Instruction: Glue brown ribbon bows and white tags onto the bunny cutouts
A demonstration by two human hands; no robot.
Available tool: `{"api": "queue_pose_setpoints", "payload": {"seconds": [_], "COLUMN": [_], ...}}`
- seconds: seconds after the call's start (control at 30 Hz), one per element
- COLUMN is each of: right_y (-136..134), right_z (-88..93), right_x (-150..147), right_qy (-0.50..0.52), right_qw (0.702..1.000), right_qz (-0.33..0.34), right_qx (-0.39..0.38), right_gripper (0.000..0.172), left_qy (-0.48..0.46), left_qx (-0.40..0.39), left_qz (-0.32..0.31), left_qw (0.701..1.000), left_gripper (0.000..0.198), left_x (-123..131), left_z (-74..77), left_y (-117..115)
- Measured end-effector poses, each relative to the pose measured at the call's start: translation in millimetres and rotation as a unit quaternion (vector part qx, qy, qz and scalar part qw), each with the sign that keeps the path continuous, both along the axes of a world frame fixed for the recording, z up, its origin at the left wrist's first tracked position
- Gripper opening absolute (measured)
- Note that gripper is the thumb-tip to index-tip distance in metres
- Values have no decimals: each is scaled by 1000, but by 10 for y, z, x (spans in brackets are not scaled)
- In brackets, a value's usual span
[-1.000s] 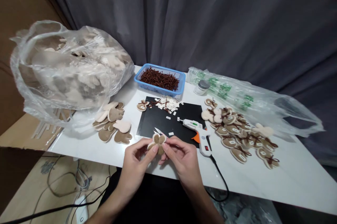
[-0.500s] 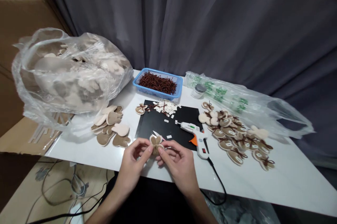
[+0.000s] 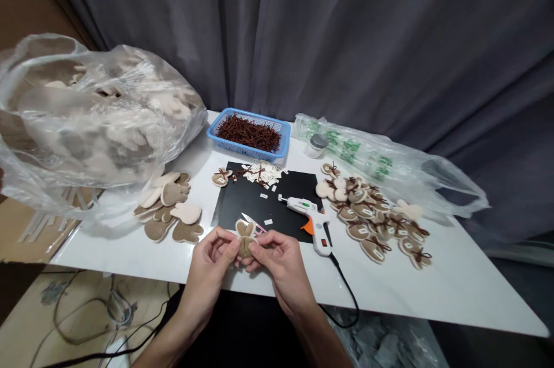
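Between my two hands is a small brown felt bunny [image 3: 246, 241] with pale edges, its two ears pointing away from me. My left hand [image 3: 215, 255] pinches its left side, and my right hand [image 3: 277, 258] pinches the right side. Just beyond the bunny lies a pair of scissors [image 3: 255, 224], partly hidden, on a black mat [image 3: 242, 201]. A white glue gun [image 3: 314, 221] with an orange trigger rests to the right of my hands. Small white labels [image 3: 266, 173] are heaped at the back of the mat, with a few loose ones nearer.
Plain bunny pieces [image 3: 173, 201] lie at the left, below a bulging clear bag [image 3: 108, 120]. Bunnies with brown bows and labels [image 3: 372, 215] are piled at the right. Behind stand a blue basket [image 3: 281, 149] of brown bows, a small jar [image 3: 316, 146] and a plastic bag [image 3: 389, 166].
The whole scene has shifted left in view. My fingers have moved lower along the bunny's sides, so more of its body shows; both hands still hold it.
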State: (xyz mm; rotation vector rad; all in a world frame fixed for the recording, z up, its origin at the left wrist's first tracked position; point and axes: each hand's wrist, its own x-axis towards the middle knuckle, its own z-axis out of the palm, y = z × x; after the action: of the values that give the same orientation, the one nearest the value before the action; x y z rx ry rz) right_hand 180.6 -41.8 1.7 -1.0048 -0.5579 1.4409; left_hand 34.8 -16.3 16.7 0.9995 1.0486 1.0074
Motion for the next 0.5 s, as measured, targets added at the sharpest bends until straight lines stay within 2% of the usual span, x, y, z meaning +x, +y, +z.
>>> {"api": "queue_pose_setpoints", "payload": {"seconds": [0.23,0.5], "right_y": [2,-18], "right_z": [-19,-88], "right_x": [10,121], "right_qy": [-1,-25], "right_qw": [1000,999], "right_qz": [-9,21], "right_qx": [-18,-6], "right_gripper": [45,43], "left_qy": [19,29], "left_qx": [28,70], "left_qz": [20,28], "left_qw": [999,997], "left_gripper": [43,37], "left_x": [-24,-55], "left_z": [-10,-90], "left_y": [51,37]}}
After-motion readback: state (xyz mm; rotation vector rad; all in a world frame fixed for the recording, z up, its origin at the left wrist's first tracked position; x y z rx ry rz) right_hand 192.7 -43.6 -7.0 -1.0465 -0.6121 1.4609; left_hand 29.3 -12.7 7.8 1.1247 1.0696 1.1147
